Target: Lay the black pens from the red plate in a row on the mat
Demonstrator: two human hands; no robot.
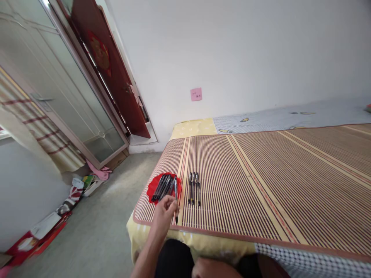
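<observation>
My left hand is closed on a pen, pinching it between thumb and fingers. This pen stands nearly in line with my view, at the right side of a red scalloped plate. Several dark pens lie together on the plate, slanted and side by side. To the right of the plate, three pens lie apart in a neat row on the striped mat. Down at the bottom edge, my right hand rests by my lap, its fingers mostly cut off from view.
The mat covers a bed with a yellow sheet showing at its edges. A pink note is stuck on the white wall. On the left are a glass door, a red-brown door, and clutter along the floor.
</observation>
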